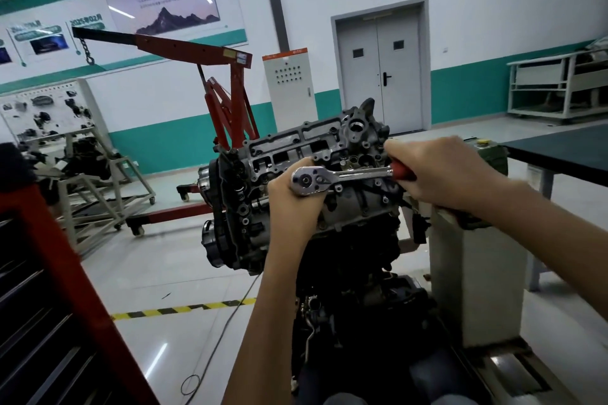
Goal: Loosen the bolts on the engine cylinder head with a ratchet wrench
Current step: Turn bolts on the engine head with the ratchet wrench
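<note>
Cylinder head (312,141) sits on top of a dark engine block, tilted so its open upper face looks up and toward the far wall, with small bolts (339,188) dotted over its near side. Across that near side lies the ratchet wrench (342,176), chrome shaft roughly level, round head to the left and red grip to the right. The person's left hand (292,197) is curled around the wrench head, fingers tucked behind and beneath it, so I cannot see whether a socket is seated on a bolt. The right hand (437,171) is clenched round the red grip at the head's right end, knuckles up. Both forearms reach in from below. Behind the cylinder head and to its left stands a red engine hoist (227,76), its boom stretching left with a chain and hook hanging from the tip. A pale control cabinet (289,89) stands straight behind the head, and a grey double door (381,76) lies behind it to the right. Further left of the head is a white display board (46,108) hung with parts. Nearest me, low and left of the head, is a red tool cabinet (49,273) — blurred. Right of the head runs a dark-topped table (559,148), with a grey pedestal (477,273) below it. Yellow-and-black tape (184,307) crosses the floor below the head to the left.
</note>
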